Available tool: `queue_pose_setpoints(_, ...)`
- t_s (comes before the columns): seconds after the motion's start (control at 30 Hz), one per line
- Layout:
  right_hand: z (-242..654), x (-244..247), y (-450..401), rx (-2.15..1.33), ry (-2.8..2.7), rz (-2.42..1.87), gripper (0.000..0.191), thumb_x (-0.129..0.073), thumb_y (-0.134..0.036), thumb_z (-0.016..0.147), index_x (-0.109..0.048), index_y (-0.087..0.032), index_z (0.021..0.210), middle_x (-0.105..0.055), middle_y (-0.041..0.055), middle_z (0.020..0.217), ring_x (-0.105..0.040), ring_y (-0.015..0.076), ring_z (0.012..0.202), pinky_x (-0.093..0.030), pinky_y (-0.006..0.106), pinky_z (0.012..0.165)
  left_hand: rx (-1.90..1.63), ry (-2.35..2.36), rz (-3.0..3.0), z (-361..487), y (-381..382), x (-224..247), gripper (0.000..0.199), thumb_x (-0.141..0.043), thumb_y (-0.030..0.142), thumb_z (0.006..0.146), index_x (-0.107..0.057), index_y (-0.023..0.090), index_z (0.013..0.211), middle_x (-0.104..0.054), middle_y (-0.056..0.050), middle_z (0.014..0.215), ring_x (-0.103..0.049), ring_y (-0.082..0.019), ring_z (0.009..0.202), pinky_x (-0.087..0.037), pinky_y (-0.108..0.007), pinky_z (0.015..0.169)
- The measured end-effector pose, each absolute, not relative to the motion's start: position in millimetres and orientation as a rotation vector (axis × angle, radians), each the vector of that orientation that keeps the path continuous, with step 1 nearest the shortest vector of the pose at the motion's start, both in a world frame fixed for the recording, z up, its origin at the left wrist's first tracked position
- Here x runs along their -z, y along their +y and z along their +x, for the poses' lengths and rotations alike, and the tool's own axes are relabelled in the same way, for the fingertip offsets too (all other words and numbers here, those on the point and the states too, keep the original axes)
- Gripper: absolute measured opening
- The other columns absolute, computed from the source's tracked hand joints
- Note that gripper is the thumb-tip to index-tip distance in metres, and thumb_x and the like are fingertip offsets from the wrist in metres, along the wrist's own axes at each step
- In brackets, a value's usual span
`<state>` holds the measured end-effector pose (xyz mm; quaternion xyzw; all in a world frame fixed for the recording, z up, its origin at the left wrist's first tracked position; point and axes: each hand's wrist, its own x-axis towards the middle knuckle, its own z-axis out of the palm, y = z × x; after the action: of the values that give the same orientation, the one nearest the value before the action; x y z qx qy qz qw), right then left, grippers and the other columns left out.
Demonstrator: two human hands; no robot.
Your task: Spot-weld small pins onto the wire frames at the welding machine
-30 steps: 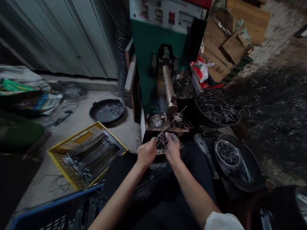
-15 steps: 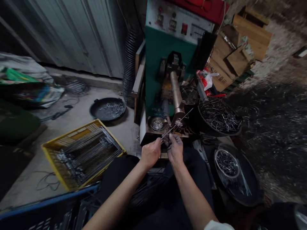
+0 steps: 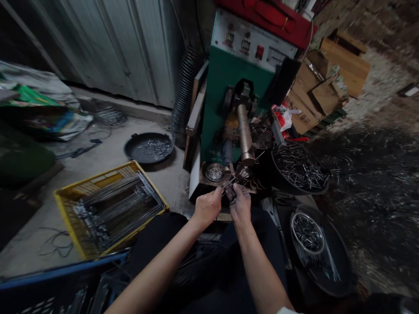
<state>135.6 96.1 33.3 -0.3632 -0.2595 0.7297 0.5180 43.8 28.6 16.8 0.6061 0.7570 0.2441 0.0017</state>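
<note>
My left hand is closed, thumb and fingers pinching the near end of a thin metal rod. The rod slants up and right into the working tips of a green spot welder. Just right of it, my right hand has its blackened fingers bent together close below the tips. Those fingers seem pinched at the rod or a small part there, but what they hold is too small to make out. A thick brass-coloured arm comes down above both hands. Beside the tips sits a small round dish of tiny metal pieces.
On the left floor are a yellow crate of wire frames and a black pan with small metal parts. To the right stand a dark basin of metal pins and a steel bowl on a black tray. Cardboard boxes lie behind.
The rod has gone further in at the welder's tips, and less of it shows beyond them. Both hands stay close together below. The whole view has shifted slightly.
</note>
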Motion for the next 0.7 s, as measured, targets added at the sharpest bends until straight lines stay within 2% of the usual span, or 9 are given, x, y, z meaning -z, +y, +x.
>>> queue_pose_setpoints(0.4,133.5,-30.9,102.8,-1.731,-0.644,-0.919,0.021,-0.078,-0.021,0.073,-0.059,-0.018,0.081,-0.073,0.003,0.078,-0.072,0.0156,0.073,-0.06,0.029,0.076,-0.759,2.375,1.922,40.9,34.1,-20.0,0.023,-0.037,0.02,0.101,-0.06,0.017,0.098,-0.071,-0.007,0.075,-0.07,-0.023,0.067,-0.037,-0.028,0.05)
queue_pose_setpoints(0.7,136.6,-27.8,105.4,-1.778,-0.658,-0.89,0.023,-0.079,-0.025,0.071,-0.059,-0.018,0.08,-0.074,0.0034,0.08,-0.072,0.0164,0.075,-0.058,0.026,0.069,-0.741,2.331,1.957,35.7,37.3,-18.4,0.024,-0.038,0.019,0.101,-0.062,0.016,0.098,-0.071,-0.007,0.076,-0.069,-0.023,0.069,-0.038,-0.029,0.052)
